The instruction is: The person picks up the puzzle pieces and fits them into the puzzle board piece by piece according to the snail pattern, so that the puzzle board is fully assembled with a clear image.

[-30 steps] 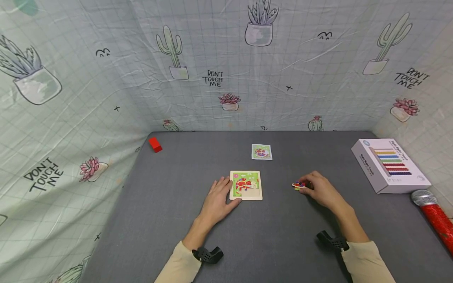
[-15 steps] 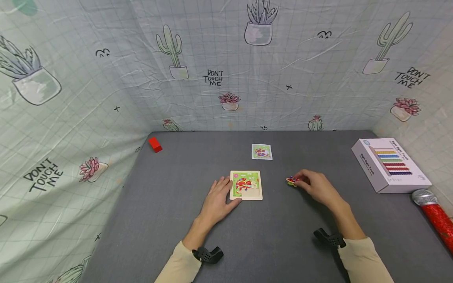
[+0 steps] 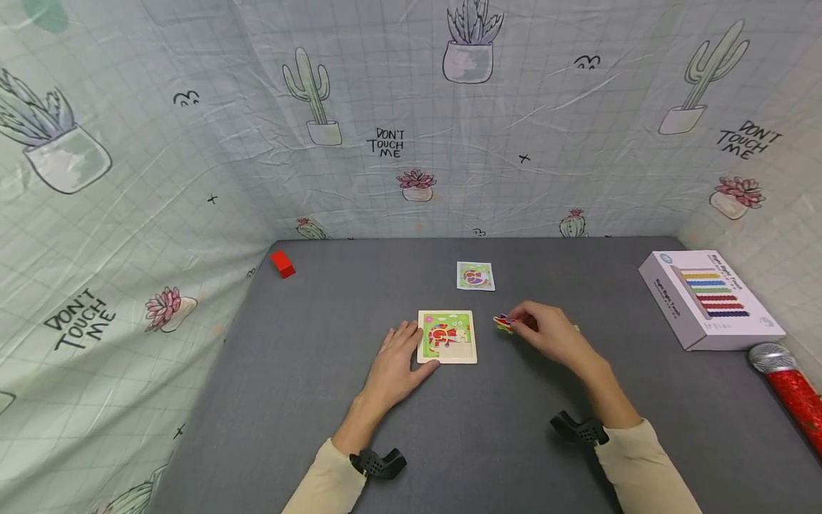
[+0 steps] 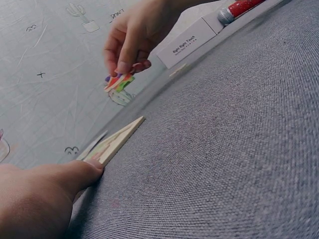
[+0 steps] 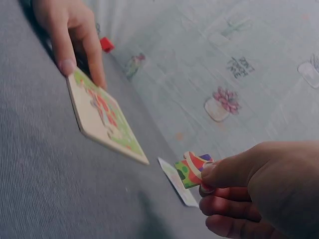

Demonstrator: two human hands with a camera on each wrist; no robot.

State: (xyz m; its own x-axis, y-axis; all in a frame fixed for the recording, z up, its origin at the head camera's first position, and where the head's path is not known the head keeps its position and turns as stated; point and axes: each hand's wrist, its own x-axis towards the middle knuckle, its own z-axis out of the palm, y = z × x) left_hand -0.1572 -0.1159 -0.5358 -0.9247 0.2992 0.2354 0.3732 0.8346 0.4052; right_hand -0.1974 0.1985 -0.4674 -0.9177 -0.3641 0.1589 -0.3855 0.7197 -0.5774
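Observation:
A square wooden jigsaw puzzle board point(image 3: 464, 352) with a red and green picture lies on the grey table, part of its tray bare wood. My left hand point(image 3: 398, 368) rests at its left side, fingers straight along the left edge and thumb at the near edge. To the right of the board, my right hand point(image 3: 554, 335) pinches a colourful jigsaw puzzle piece point(image 3: 504, 324) between thumb and fingertips. In the right wrist view this puzzle piece point(image 5: 189, 169) shows green, orange and purple, held above the table; the fingers cover part of it.
Behind the board lies a small picture card point(image 3: 475, 276). A red block point(image 3: 282, 264) sits at the far left corner. At right stand a white box point(image 3: 709, 300) and a red microphone point(image 3: 793, 392). A small flat pale piece point(image 4: 178, 69) lies beyond the right hand.
My right hand has moved left toward the board, carrying the puzzle piece with it. My left hand and the board have stayed in place.

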